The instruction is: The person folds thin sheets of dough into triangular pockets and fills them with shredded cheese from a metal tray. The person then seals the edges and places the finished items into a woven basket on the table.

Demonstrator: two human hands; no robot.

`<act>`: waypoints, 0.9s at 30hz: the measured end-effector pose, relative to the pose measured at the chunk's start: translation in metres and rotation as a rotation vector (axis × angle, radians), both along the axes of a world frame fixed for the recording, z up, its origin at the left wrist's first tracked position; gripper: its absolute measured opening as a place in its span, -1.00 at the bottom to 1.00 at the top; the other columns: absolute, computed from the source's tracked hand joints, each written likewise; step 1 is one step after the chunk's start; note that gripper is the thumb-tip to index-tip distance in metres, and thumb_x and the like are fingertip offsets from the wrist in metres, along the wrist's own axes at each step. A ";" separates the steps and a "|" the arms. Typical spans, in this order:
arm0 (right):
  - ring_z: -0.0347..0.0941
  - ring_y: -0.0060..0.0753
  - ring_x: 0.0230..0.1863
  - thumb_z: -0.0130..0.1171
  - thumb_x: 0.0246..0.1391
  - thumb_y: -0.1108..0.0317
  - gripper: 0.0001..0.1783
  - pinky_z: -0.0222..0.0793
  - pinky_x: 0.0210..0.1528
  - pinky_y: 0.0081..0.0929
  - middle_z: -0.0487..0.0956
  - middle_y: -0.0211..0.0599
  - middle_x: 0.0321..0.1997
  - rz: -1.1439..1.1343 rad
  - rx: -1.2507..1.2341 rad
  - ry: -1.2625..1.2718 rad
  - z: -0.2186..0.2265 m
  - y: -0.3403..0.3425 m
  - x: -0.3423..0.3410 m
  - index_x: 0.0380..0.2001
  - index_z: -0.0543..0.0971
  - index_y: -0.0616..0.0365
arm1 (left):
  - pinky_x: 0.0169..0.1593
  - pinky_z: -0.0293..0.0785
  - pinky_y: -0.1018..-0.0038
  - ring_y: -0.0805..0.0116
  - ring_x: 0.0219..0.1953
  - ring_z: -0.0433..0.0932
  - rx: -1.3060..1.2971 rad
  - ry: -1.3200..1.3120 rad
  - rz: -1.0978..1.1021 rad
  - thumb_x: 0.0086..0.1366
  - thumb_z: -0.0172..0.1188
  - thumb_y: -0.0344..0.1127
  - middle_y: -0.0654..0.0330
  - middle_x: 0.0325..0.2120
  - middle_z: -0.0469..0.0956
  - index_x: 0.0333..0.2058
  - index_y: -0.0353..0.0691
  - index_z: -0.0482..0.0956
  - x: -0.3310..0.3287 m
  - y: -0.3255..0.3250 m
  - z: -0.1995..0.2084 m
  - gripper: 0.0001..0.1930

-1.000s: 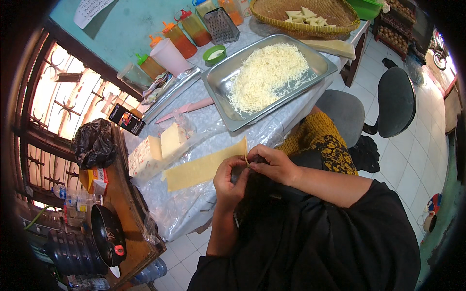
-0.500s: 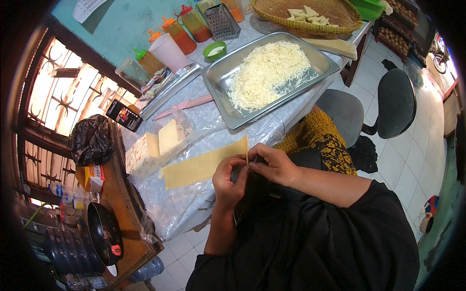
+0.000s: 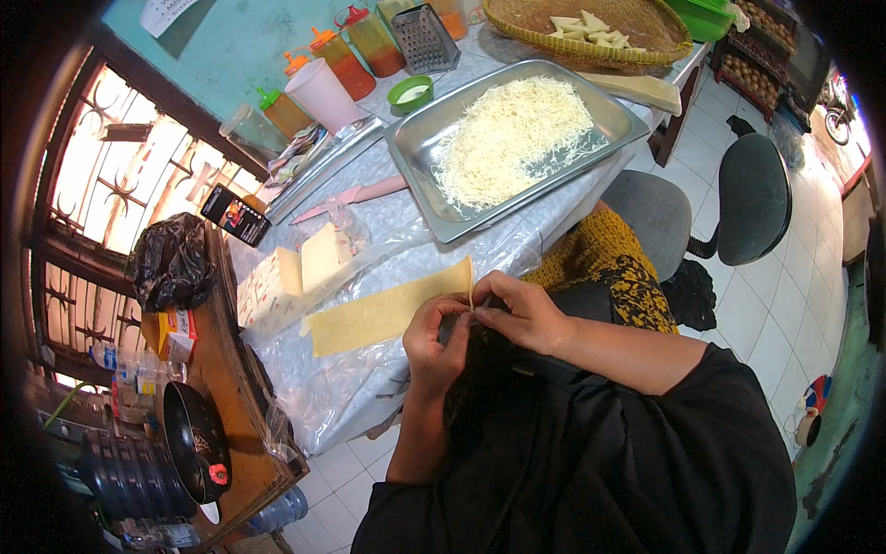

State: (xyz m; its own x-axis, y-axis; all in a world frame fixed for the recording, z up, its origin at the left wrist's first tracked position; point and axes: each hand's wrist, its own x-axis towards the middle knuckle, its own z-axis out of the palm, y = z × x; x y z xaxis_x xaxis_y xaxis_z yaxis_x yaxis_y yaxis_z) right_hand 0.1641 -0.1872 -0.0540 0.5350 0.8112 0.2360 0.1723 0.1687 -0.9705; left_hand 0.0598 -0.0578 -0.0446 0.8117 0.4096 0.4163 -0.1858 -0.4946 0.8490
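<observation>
A long pale-yellow strip of dough [image 3: 378,316] lies flat on the plastic-covered table, its right end at the table's near edge. Both hands meet at that end. My left hand [image 3: 434,337] pinches the edge of the strip between thumb and fingers. From the other side my right hand [image 3: 519,312] closes on the same edge, fingertips almost touching the left ones. What exactly sits between the fingertips is partly hidden. Beyond the strip stand two pale blocks, probably cheese, one bare [image 3: 325,257] and one in a patterned wrapper [image 3: 268,288].
A metal tray [image 3: 443,228] of grated white shreds [image 3: 517,134] stands beyond my hands. Behind the blocks lies a pink knife [image 3: 355,197]. Sauce bottles [image 3: 341,65], a grater [image 3: 425,39] and a woven basket [image 3: 517,42] line the back. A phone [image 3: 235,216] leans at left.
Hardly anything differs. Both hands keep their pinch at the end of the dough strip, and the view has shifted very slightly.
</observation>
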 end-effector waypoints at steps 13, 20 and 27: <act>0.38 -0.36 -0.33 0.11 0.03 0.38 -0.84 0.30 -0.22 -0.48 0.41 -0.19 -0.40 -0.042 -0.098 -0.134 0.001 -0.002 0.001 -0.33 0.41 0.18 | -0.13 0.40 0.45 0.24 -0.27 0.53 0.029 0.014 0.027 0.08 0.12 -0.56 0.06 -0.37 0.55 -0.42 -0.31 0.46 0.001 0.000 -0.003 -0.94; 0.31 -0.49 -0.31 0.08 0.00 0.47 -0.89 0.27 -0.21 -0.52 0.38 -0.30 -0.42 0.055 0.033 0.142 -0.012 0.002 0.007 -0.39 0.40 0.25 | -0.06 0.37 0.50 0.34 -0.19 0.51 -0.062 0.020 0.020 0.16 0.05 -0.57 0.05 -0.30 0.55 -0.36 -0.37 0.45 0.001 -0.003 0.001 -0.94; 0.28 -0.51 -0.34 0.07 -0.02 0.53 -0.92 0.25 -0.22 -0.53 0.34 -0.33 -0.45 0.046 0.047 0.103 -0.011 0.004 0.003 -0.43 0.39 0.27 | -0.10 0.38 0.47 0.28 -0.25 0.52 -0.016 0.034 0.018 0.13 0.09 -0.55 0.08 -0.36 0.54 -0.35 -0.35 0.46 0.001 -0.005 0.002 -0.91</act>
